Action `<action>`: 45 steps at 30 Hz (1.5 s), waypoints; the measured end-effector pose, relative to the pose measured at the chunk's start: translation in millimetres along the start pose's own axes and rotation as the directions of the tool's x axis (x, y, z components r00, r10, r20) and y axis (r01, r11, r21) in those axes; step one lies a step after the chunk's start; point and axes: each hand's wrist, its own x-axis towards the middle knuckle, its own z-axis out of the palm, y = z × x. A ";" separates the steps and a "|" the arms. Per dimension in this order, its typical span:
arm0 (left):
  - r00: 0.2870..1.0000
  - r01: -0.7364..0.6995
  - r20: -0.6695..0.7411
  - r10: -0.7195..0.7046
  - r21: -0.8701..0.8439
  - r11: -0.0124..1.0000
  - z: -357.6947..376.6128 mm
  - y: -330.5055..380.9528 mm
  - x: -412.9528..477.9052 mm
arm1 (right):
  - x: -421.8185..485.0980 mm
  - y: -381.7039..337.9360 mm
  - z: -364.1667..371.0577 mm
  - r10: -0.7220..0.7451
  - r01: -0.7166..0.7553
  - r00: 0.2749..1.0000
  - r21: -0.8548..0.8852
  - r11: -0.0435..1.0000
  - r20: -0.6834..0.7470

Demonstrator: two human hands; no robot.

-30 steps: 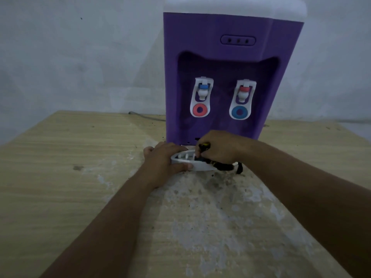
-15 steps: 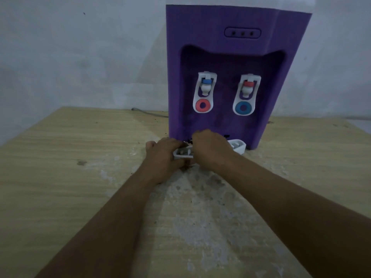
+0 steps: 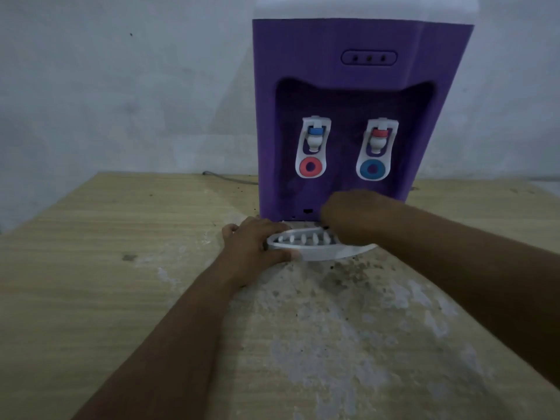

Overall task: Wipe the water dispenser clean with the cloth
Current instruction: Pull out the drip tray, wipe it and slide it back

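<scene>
- Near the far edge of the tabletop (image 3: 91,283), the purple water dispenser (image 3: 342,86) is stood upright.
- At its foot, the white drip tray (image 3: 321,253) is gripped at its left end by the left hand (image 3: 254,247), thumb on the front rim.
- The right hand (image 3: 354,219) is held over the tray's right part; it is blurred, so its fingers cannot be made out.
</scene>
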 end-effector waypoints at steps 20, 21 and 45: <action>0.999 -0.018 0.049 0.023 -0.102 0.995 8.1 -6.3 5.8 | -5.9 -19.6 4.5 0.014 -0.002 0.999 0.225 0.974 -0.052; 0.999 -0.024 0.044 0.028 -0.088 0.996 6.9 -5.9 5.0 | -4.7 -13.3 2.4 0.001 0.003 1.000 0.268 0.963 -0.016; 0.997 0.040 -0.074 -0.022 0.255 0.966 10.0 43.1 -4.7 | 10.3 -34.8 18.7 0.471 -0.343 0.882 0.737 0.582 0.039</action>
